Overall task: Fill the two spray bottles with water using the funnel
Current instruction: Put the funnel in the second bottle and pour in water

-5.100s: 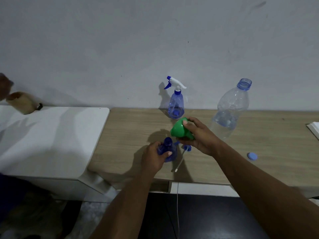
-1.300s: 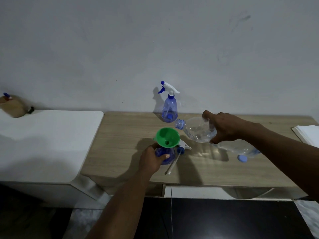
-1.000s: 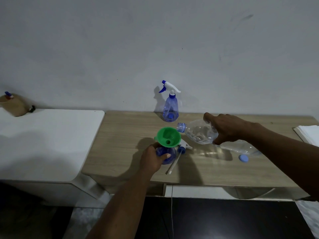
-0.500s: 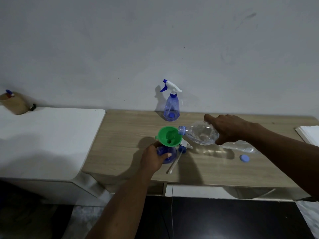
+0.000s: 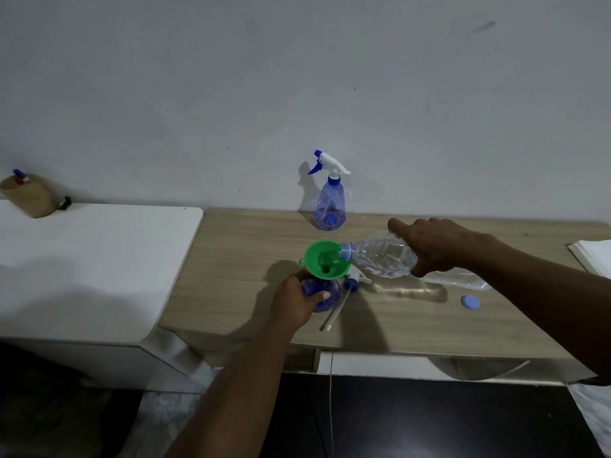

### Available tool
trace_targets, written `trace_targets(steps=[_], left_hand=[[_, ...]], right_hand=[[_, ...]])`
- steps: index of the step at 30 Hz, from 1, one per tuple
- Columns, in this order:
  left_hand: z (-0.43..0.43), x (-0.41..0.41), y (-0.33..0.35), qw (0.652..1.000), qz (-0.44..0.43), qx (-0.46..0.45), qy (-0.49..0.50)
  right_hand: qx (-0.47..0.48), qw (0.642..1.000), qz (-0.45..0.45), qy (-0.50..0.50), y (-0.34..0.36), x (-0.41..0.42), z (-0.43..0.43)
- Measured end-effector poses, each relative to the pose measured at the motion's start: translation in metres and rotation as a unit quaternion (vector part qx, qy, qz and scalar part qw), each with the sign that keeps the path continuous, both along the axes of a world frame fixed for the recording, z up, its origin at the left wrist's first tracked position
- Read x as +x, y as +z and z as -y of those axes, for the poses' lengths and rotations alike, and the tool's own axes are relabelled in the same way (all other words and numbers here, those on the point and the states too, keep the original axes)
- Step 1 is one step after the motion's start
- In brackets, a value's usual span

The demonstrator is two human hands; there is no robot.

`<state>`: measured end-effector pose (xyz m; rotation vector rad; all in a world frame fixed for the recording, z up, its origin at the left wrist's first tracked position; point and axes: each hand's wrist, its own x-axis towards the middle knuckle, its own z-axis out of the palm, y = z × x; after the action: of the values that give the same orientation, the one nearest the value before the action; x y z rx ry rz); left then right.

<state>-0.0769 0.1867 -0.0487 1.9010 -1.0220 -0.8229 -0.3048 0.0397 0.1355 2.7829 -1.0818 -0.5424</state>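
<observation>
A pale wooden desk (image 5: 231,292) fills the middle of the frame from the centre to the right edge, against a bare grey wall. A white cabinet (image 5: 92,259) adjoins it on the left. At the cabinet's far upper-left corner sits a tan cup (image 5: 26,196).

Right of centre, the right hand (image 5: 433,246) holds a clear plastic water bottle (image 5: 380,257). Its fingers and thumb are wrapped round the body. The bottle lies almost level, and its blue-ringed neck reaches left over the rim of the funnel.

Just below centre, the left hand (image 5: 292,302) grips the blue body of an open spray bottle (image 5: 325,294), fingers curled round it, thumb tip on its front. The bottle stands upright on the desk. A second spray bottle (image 5: 330,206), with its white-and-blue trigger head on, stands upright at the desk's back edge near the wall, above the funnel in the frame.

The green funnel (image 5: 325,259) sits in the neck of the held bottle, mouth up. Whether water is running cannot be told.

A loose trigger head (image 5: 352,282) lies just right of that bottle, its white tube slanting toward the lower left. A small blue cap (image 5: 470,302) lies flat on the desk to the right, below the right forearm.
</observation>
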Motion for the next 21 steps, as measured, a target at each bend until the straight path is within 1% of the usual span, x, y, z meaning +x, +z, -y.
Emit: trace_targets(steps=[21], left_hand=[[0.0013, 0.0006, -0.0034, 1.000, -0.003, 0.005, 0.001]], right_hand=[[-0.013, 0.999, -0.030, -0.001, 0.0007, 0.0004, 0.0016]])
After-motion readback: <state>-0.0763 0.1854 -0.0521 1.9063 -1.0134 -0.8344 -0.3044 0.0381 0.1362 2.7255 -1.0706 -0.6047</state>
